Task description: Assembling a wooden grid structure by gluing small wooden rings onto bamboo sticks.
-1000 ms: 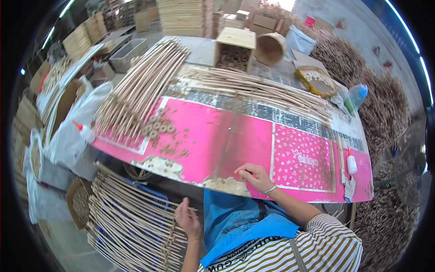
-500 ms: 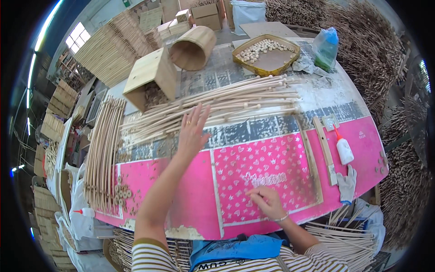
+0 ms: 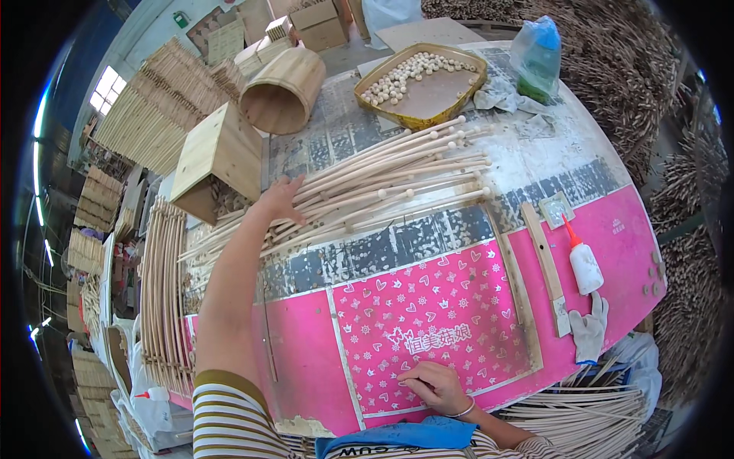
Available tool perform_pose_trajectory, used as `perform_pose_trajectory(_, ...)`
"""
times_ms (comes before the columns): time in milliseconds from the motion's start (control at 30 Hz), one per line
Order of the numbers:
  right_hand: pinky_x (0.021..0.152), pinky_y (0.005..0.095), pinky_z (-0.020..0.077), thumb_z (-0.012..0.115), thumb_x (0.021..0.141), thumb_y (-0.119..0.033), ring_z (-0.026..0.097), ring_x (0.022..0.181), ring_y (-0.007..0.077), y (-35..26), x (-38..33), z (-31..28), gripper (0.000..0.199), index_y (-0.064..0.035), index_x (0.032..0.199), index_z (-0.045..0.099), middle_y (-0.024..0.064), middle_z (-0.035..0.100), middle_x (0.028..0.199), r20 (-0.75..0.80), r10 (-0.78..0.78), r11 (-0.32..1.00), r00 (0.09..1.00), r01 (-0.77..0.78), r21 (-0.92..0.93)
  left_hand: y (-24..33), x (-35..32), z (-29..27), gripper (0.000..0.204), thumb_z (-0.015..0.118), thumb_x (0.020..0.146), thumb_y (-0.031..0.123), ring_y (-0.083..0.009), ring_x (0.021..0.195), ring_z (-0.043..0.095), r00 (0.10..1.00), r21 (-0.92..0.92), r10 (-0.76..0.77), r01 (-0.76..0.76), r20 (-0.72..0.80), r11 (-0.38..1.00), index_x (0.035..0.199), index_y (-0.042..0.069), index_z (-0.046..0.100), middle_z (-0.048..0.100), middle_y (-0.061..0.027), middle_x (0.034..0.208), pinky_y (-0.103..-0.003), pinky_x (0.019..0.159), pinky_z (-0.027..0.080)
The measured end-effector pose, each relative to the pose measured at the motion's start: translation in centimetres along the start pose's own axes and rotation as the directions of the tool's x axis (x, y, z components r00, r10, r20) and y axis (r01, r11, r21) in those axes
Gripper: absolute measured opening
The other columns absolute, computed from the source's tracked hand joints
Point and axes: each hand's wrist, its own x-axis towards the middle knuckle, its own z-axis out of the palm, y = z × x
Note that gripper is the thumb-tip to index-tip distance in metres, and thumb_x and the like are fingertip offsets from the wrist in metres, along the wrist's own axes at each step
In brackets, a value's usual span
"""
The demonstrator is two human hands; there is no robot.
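Note:
My left hand (image 3: 281,203) rests on a loose pile of thin wooden sticks (image 3: 359,180), close to an open wooden box (image 3: 222,157). Its fingers are spread apart over the sticks. Many sticks carry a small round bead at their right end. My right hand (image 3: 436,385) stays low over the pink patterned mat (image 3: 428,298), near my body. Those fingers are curled together, with nothing visible in them.
A yellow-rimmed tray (image 3: 419,121) of round wooden beads stands at the back, beside a wooden bucket (image 3: 283,90) and a bagged green bottle (image 3: 538,65). Upright bundled sticks (image 3: 162,291) lie left. At right are a wooden strip (image 3: 544,268), glue bottle (image 3: 585,266) and glove (image 3: 589,333).
My left hand has moved left along the stick pile toward the box and lowered onto the sticks. My right hand remains over the mat. The whole view has shifted slightly.

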Motion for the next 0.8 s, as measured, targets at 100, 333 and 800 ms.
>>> perform_pose_trajectory(100,0.061,0.0351,0.0495,0.072,0.096,-0.011,0.062,0.068,0.0210,0.3,-0.1,0.2,0.013,-0.0050,0.106,0.077,0.0081,0.063,0.077,0.007,0.008,1.000,1.000,-0.008,0.024,0.0,-0.2,0.2,0.132,0.100,0.056,0.038,-0.0455,0.140,0.047,0.999,0.009,0.042,-0.042,0.020,0.999,0.166,0.018,0.029,0.048,-0.0233,0.150,-0.049,0.115,0.044)
perform_pose_trajectory(333,0.060,0.0341,0.0463,0.072,0.095,-0.007,0.059,0.068,0.0195,-0.1,0.0,0.5,0.013,-0.0036,0.105,0.078,0.0077,0.063,0.077,-0.046,-0.004,1.000,0.999,0.003,-0.027,1.3,-2.1,1.5,0.119,0.095,0.060,0.033,-0.0480,0.129,0.058,0.981,0.095,0.092,-0.076,-0.172,0.993,0.162,0.022,0.035,0.063,-0.0213,0.138,-0.052,0.111,0.046)
perform_pose_trajectory(800,0.068,0.0354,0.0524,0.070,0.097,-0.009,0.067,0.074,0.0246,-0.9,-0.5,0.9,0.012,-0.0032,0.105,0.076,0.0114,0.069,0.084,-0.082,0.031,0.994,0.996,-0.039,-0.105,4.2,-5.7,1.2,0.068,0.077,0.075,0.012,-0.0350,0.105,0.071,0.917,0.098,0.090,-0.056,-0.390,0.994,0.139,0.020,0.058,0.075,-0.0136,0.110,-0.048,0.091,0.054)
